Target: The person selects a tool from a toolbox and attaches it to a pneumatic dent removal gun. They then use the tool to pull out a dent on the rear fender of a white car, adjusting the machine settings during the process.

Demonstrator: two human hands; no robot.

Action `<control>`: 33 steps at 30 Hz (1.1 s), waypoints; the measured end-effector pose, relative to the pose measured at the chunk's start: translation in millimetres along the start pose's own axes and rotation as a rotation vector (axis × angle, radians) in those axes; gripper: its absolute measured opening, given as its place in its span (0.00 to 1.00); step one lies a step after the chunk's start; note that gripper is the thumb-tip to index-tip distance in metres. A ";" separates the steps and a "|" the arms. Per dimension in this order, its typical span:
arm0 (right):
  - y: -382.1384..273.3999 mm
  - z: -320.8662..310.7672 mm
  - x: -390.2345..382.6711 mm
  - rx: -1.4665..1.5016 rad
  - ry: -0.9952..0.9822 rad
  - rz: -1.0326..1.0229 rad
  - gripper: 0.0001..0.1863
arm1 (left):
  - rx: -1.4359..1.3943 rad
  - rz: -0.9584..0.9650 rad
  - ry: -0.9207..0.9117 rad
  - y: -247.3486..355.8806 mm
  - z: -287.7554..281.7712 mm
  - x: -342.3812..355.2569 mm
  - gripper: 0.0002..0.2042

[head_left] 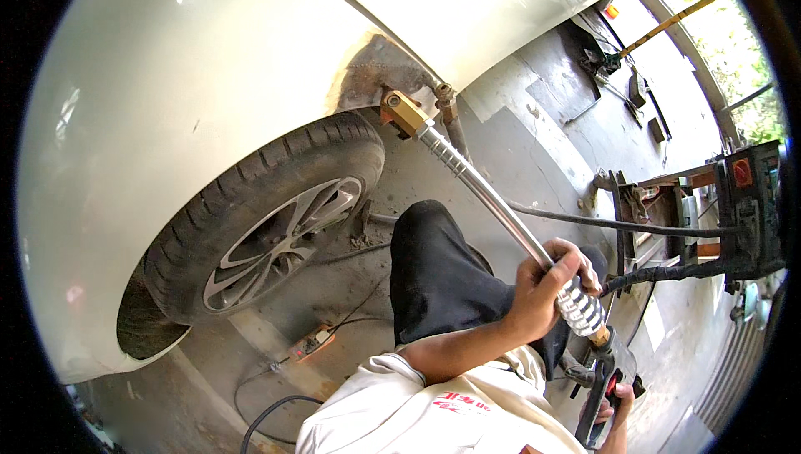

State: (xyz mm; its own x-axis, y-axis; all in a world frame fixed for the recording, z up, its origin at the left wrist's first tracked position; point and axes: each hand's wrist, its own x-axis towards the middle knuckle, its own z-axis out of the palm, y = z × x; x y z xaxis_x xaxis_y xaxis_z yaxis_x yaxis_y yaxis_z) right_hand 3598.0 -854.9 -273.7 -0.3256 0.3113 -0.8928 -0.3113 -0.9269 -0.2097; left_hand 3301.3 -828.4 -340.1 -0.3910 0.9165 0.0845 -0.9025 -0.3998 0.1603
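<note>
My left hand is wrapped round the ribbed metal weight of a slide hammer puller, close to its long shiny rod. Below it, my right hand grips the black pistol handle, which has a red trigger. At the rod's far end, a brass head meets the car's wheel arch, beside a sanded bare-metal patch on the cream body panel. Whether the tip is fixed to the metal cannot be seen. A second brass fitting stands next to the head at the panel edge.
The car wheel is left of my knees. A black machine with thick cables stands at the right. An orange-edged power strip and a black hose lie on the floor. A yellow pole leans farther off.
</note>
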 end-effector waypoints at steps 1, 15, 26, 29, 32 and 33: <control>-0.6 2.1 -0.5 -0.004 0.004 -0.007 0.19 | 0.023 0.036 0.078 2.3 0.2 4.7 0.08; -43.0 -82.0 -0.9 -0.086 -0.157 0.042 0.18 | 0.062 -0.128 0.153 -59.3 2.2 -15.0 0.10; -38.2 -74.8 47.8 -0.036 -0.232 0.051 0.17 | 0.370 -0.154 0.194 -15.3 8.1 9.4 0.11; -39.4 -66.2 50.4 -0.058 -0.216 0.074 0.18 | 0.335 -0.136 0.193 -6.4 7.9 7.6 0.11; -36.7 -46.6 49.9 -0.110 -0.224 0.029 0.18 | 0.325 -0.114 0.195 0.3 7.0 7.2 0.11; -35.6 -43.3 49.6 -0.106 -0.224 0.007 0.18 | 0.322 -0.110 0.191 2.1 5.3 7.2 0.11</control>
State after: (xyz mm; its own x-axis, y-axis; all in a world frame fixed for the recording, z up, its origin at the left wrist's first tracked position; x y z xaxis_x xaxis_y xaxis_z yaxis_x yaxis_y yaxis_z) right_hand 3631.6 -815.5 -327.7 -0.5212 0.3329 -0.7859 -0.2171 -0.9422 -0.2551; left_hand 3297.5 -822.7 -333.9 -0.3486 0.9282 -0.1298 -0.8500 -0.2547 0.4611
